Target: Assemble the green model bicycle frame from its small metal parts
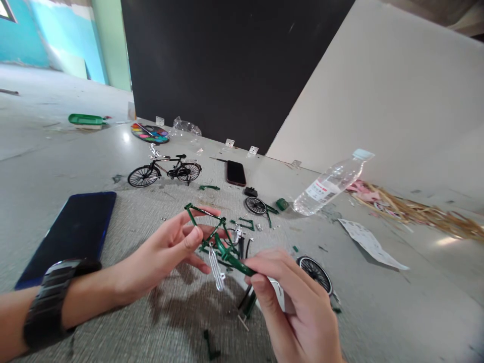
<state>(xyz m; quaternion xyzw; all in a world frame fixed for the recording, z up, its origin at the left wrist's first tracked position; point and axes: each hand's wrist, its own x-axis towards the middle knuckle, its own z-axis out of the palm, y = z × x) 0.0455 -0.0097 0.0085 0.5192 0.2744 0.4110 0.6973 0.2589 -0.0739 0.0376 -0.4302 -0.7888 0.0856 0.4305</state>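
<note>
My left hand [162, 249] pinches a small green model bicycle frame [192, 216] between thumb and fingers, above the grey mat. In my right hand [298, 305], thumb and forefinger grip one end of a curved green mudguard [234, 261]. Its other end meets the rear of the frame; whether the two are joined I cannot tell. A silver luggage rack [215, 267] hangs beside the mudguard, just below the frame. Loose green and silver parts lie under and behind my hands, partly hidden. A spoked wheel [314, 273] rests to the right of my right hand.
A finished black model bicycle [170, 169] stands at the back left. Around it are a dark tablet [70, 234], a phone [236, 173], a paint palette [149, 133] and another wheel [255, 205]. A tilted water bottle [328, 186] and a paper sheet [368, 244] are on the right.
</note>
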